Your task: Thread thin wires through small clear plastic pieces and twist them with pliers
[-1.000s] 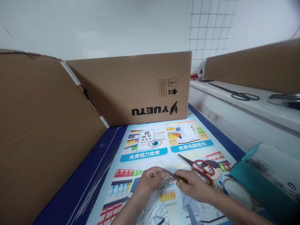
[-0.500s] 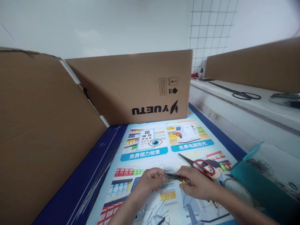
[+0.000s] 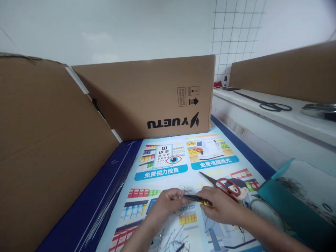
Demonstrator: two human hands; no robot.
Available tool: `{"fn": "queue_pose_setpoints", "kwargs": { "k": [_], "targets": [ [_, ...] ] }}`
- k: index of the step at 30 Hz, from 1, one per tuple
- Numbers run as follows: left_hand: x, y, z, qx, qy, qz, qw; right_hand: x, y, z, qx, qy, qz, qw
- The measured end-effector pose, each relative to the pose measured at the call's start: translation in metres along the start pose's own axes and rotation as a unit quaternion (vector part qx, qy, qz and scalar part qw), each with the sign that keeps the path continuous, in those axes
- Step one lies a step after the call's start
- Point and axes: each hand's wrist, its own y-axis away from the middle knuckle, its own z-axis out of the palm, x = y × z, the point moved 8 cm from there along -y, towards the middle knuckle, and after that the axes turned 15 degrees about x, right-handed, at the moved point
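My left hand [image 3: 168,205] is closed in a pinch on a thin wire [image 3: 183,188], which curves in a loop above and below the fingertips. My right hand [image 3: 219,204] wraps round the handles of small pliers [image 3: 193,198] with dark jaws and yellow-and-black grips. The jaws point left and meet the wire at my left fingertips; whether they are closed on it is too small to tell. Just beyond my right hand lie red-handled scissors [image 3: 228,186], blades towards the upper left. Below, between my forearms, loose thin wire pieces [image 3: 174,242] are scattered on the printed sheet [image 3: 162,182].
Tall cardboard panels [image 3: 126,98] stand at the left and back. On the right is a teal box [image 3: 291,199] with dark tangled wire [image 3: 291,185] inside. A round clear dish [image 3: 266,211] sits beside it. Large black scissors [image 3: 273,106] lie on the white ledge [image 3: 249,96].
My right hand has turned the pliers slightly, showing more of the yellow grip. The jaws remain at my left fingertips, and my left hand has hardly moved.
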Motion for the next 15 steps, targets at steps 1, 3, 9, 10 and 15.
{"fn": "queue_pose_setpoints", "kwargs": {
  "k": [1, 3, 9, 10, 15],
  "targets": [
    [-0.0014, -0.0011, -0.0001, 0.000, 0.002, 0.000, 1.000, -0.0001, -0.0001, 0.0000, -0.001, -0.003, 0.002, 1.000],
    [-0.0037, -0.0028, -0.0005, 0.003, 0.002, -0.001, 1.000, -0.0001, -0.0003, 0.0002, -0.001, -0.010, 0.005, 1.000],
    [-0.0019, -0.0024, -0.0026, 0.021, 0.005, 0.003, 1.000, 0.0008, -0.0008, 0.0014, 0.014, -0.022, 0.004, 1.000],
    [-0.0016, -0.0021, -0.0028, 0.024, 0.006, 0.002, 1.000, 0.0012, -0.0008, 0.0018, 0.015, -0.022, 0.005, 1.000],
    [-0.0019, -0.0020, -0.0024, 0.028, 0.012, 0.001, 1.000, 0.0017, -0.0016, 0.0021, 0.018, -0.022, 0.010, 1.000]
  ]
}}
